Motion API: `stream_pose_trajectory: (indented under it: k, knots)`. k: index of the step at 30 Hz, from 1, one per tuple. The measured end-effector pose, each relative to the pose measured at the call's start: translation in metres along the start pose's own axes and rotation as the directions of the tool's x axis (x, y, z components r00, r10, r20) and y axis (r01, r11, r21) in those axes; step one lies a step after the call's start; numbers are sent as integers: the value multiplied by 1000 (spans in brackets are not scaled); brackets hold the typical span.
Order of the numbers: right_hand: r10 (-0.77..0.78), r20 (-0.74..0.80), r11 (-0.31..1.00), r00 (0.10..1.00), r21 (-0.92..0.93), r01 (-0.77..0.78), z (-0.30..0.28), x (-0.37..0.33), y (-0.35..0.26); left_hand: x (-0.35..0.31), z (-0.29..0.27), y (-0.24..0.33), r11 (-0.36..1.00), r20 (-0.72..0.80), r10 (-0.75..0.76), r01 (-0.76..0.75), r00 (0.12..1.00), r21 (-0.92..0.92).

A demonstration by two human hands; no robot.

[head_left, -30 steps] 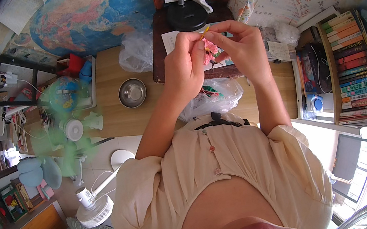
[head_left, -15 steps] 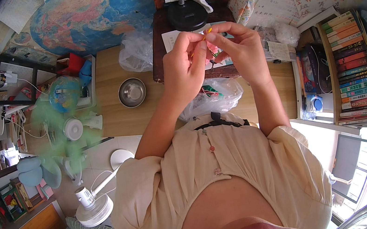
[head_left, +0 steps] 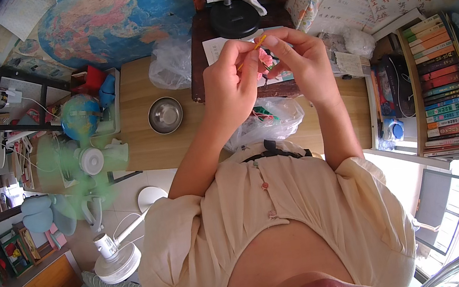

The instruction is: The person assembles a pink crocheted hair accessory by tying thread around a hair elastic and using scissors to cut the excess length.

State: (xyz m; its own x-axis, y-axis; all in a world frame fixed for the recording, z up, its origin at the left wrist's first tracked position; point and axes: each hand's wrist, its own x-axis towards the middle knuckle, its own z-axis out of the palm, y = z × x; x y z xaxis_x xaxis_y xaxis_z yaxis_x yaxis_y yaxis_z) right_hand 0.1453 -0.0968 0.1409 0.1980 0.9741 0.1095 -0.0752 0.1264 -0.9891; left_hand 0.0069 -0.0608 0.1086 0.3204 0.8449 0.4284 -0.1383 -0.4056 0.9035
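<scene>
Both of my hands are raised close together over the dark wooden stand, fingertips nearly meeting. My left hand [head_left: 230,79] pinches a thin yellow stick [head_left: 260,42] that slants across its fingertips. My right hand [head_left: 307,61] is closed, its fingers curled around a small pink piece [head_left: 266,59] with a bit of green and a dark end hanging below. Its thumb and forefinger are near the upper end of the stick. Whether they touch it, I cannot tell. The fingers partly hide the pink piece.
A clear plastic bag [head_left: 287,117] with something green and red lies at the table's near edge. To the left are a steel bowl [head_left: 166,115], another plastic bag [head_left: 170,63] and a running green fan [head_left: 91,161]. A black round base [head_left: 234,19] stands behind my hands. Books [head_left: 441,84] fill the right shelf.
The yellow stick has turned and shows more of its length between my fingers. The pink piece is more exposed. My arms stay almost where they were.
</scene>
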Motion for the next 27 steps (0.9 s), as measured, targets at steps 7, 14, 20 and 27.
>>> stream_pose_trajectory:
  k: [7, 14, 20, 27]
  knots:
    - [2, 43, 1000, 999, -29, -1, -5, 2, 3, -1, -1, -1, 985, 0, 79, -79, 997, 155]
    - [-6, 49, 981, 999, -192, 15, -14, 5, 4, 2, -4, -1, 790, 93, 361, -357, 928, 499]
    - [16, 23, 970, 1000, -243, -10, -19, 6, 4, 4, -10, 2, 705, 181, 389, -419, 903, 572]
    - [-58, -11, 994, 998, -96, 57, -13, 9, 11, 5, -9, -4, 750, 159, 383, -407, 910, 521]
